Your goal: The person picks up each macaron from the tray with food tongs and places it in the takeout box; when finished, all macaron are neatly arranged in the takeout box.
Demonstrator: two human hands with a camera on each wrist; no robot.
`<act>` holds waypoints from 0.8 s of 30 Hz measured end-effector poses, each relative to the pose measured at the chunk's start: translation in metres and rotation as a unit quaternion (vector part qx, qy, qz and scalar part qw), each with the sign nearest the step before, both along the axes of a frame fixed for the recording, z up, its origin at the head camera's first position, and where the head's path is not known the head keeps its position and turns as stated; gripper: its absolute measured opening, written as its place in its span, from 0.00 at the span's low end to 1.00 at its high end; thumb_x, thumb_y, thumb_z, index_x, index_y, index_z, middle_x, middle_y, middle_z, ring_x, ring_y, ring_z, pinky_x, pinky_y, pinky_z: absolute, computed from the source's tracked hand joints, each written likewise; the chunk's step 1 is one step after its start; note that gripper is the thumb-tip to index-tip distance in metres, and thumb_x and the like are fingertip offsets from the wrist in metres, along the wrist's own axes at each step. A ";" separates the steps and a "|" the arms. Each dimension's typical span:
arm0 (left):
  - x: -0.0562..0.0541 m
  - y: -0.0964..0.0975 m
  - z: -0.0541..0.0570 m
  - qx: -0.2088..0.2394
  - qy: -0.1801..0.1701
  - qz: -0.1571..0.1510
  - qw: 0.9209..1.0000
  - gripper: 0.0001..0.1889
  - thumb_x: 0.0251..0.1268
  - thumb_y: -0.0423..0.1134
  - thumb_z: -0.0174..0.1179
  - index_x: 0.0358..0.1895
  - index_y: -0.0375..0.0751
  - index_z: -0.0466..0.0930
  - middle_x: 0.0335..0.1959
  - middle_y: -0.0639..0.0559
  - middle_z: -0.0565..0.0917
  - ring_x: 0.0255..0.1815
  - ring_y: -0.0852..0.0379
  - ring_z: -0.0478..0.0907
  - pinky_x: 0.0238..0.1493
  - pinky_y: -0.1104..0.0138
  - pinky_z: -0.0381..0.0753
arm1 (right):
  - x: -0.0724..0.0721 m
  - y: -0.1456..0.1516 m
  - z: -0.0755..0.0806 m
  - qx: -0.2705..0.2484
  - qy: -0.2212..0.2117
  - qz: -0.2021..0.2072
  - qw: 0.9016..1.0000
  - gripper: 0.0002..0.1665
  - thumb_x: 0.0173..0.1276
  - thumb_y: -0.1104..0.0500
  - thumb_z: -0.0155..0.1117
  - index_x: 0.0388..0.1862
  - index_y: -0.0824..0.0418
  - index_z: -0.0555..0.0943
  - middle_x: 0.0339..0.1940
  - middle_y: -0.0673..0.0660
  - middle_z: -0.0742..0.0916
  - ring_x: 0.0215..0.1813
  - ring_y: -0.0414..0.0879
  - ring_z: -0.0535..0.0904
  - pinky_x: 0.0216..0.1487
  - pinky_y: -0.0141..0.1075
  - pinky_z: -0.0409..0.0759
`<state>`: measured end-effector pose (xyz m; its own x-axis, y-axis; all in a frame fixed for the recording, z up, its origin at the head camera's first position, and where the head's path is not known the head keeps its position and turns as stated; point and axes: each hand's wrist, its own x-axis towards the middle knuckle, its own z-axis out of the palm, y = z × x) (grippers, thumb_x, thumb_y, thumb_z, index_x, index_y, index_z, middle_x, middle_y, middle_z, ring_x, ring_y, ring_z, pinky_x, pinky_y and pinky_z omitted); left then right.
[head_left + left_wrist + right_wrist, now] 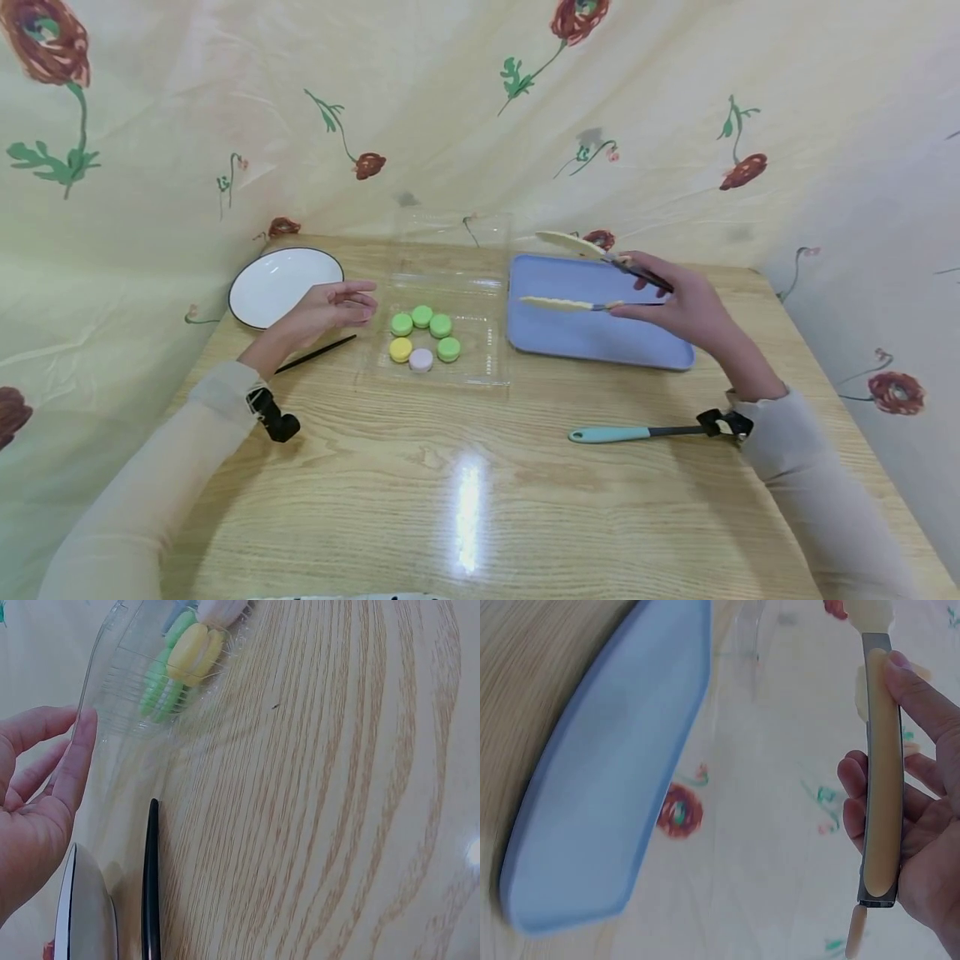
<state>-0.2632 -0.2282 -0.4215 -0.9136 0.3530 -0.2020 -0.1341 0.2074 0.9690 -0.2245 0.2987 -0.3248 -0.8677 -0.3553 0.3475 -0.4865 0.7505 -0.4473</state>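
Over the blue tray (592, 337), my right hand (690, 304) grips a pair of tongs (883, 772) with cream-coloured ends. The tongs' two ends are spread apart, with nothing between them. My left hand (330, 312) is at the left side of a clear plastic box (480, 337), its fingers extended. In the left wrist view, the fingertips (88, 724) overlap the box's edge. Inside the box sit several green macarons (448, 349), one yellow macaron (401, 349) and one lilac macaron (421, 360). The box's clear lid (450, 246) stands raised at the back.
A white plate with a dark rim (262, 279) lies at the back left, behind my left hand. A thin black stick (318, 353) rests beside it. Front right lies a utensil with a teal handle (609, 435), its far end hidden by my right wrist. Flowered cloth hangs behind the table.
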 end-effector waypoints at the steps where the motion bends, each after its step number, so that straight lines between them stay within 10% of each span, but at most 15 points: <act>1: 0.000 0.000 0.000 -0.001 0.000 0.000 1.000 0.32 0.74 0.32 0.60 0.77 0.34 0.61 0.59 0.43 0.77 0.55 0.57 0.82 0.55 0.71 0.86 | 0.001 0.007 0.001 -0.007 -0.005 -0.010 1.000 0.42 0.56 0.62 0.82 0.70 0.56 0.77 0.41 0.59 0.87 0.37 0.34 0.74 0.33 0.24 0.70; 6: 0.000 0.000 -0.001 -0.005 0.001 -0.002 1.000 0.32 0.74 0.32 0.60 0.77 0.34 0.61 0.60 0.42 0.76 0.56 0.56 0.82 0.56 0.70 0.86 | 0.005 0.046 0.004 -0.029 -0.033 -0.071 0.996 0.46 0.58 0.59 0.81 0.75 0.54 0.73 0.45 0.56 0.87 0.39 0.23 0.73 0.29 0.24 0.68; 13: 0.002 0.001 0.002 -0.013 -0.001 -0.006 1.000 0.32 0.75 0.33 0.60 0.78 0.36 0.60 0.61 0.40 0.75 0.56 0.57 0.82 0.61 0.66 0.85 | 0.001 0.099 -0.001 -0.054 -0.036 -0.120 0.991 0.43 0.60 0.56 0.80 0.75 0.51 0.73 0.42 0.22 0.78 0.41 0.22 0.74 0.31 0.21 0.70; 24: 0.004 0.002 0.003 -0.022 0.001 -0.005 1.000 0.32 0.75 0.34 0.59 0.78 0.36 0.61 0.62 0.41 0.75 0.56 0.57 0.82 0.63 0.63 0.84 | -0.004 0.153 -0.019 -0.051 -0.029 -0.165 0.985 0.38 0.60 0.55 0.80 0.69 0.57 0.78 0.38 0.21 0.76 0.39 0.19 0.71 0.31 0.16 0.67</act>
<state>-0.2594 -0.2260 -0.4185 -0.9108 0.3526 -0.2147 -0.1292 0.2507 0.9594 -0.2283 0.4520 -0.3434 -0.9495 -0.0160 0.3133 -0.1946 0.8135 -0.5481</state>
